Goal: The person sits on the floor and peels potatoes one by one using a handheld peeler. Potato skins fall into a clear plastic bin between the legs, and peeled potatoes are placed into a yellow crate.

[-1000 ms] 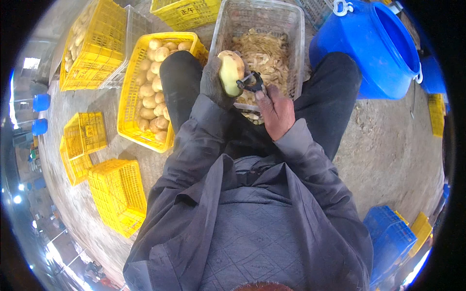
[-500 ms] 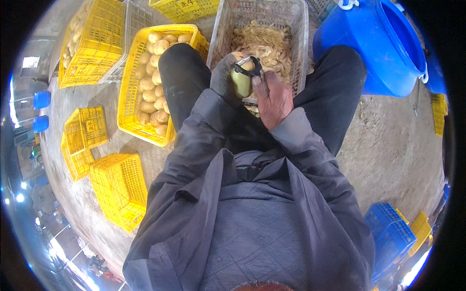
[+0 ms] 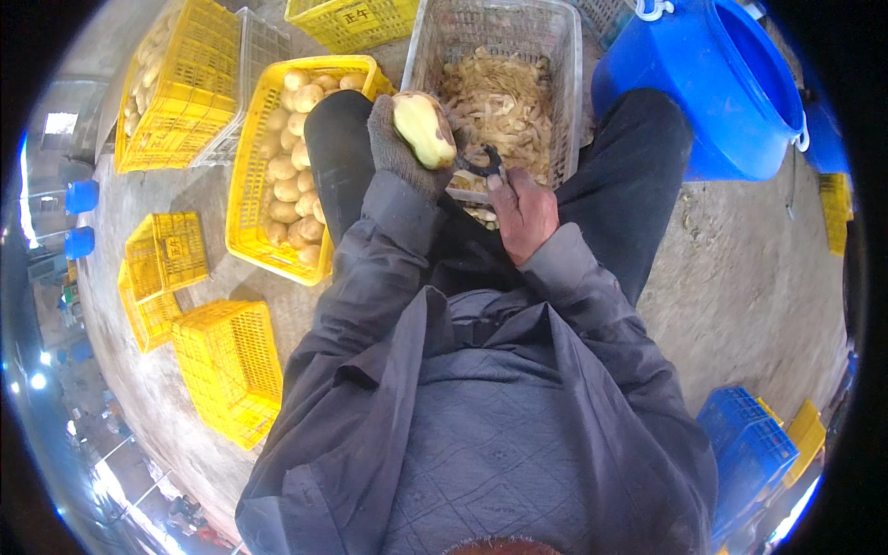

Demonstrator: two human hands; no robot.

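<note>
A grey glove covers my left hand [image 3: 392, 153], which is closed around a partly peeled potato [image 3: 425, 130]. Pale flesh shows over most of its upper side, with brownish skin at the ends. Bare and just to the right, my right hand [image 3: 527, 215] grips a black peeler [image 3: 483, 163], its head apart from the potato. Both hands are between my knees, at the near end of a grey plastic crate [image 3: 570, 102] with a heap of peelings [image 3: 499, 97] in it.
Left of my knee stands a yellow crate [image 3: 238, 208] of potatoes [image 3: 291, 190]. A taller yellow crate [image 3: 199, 88] is beyond it. Other yellow crates [image 3: 222, 361] lie at the left. A large blue barrel [image 3: 666, 88] lies tilted beyond my right knee; a blue crate [image 3: 745, 458] is at lower right.
My left hand has moved up and left and turned the potato, so its pale side faces up. The peeler has come off the potato and dropped slightly lower in my right hand.
</note>
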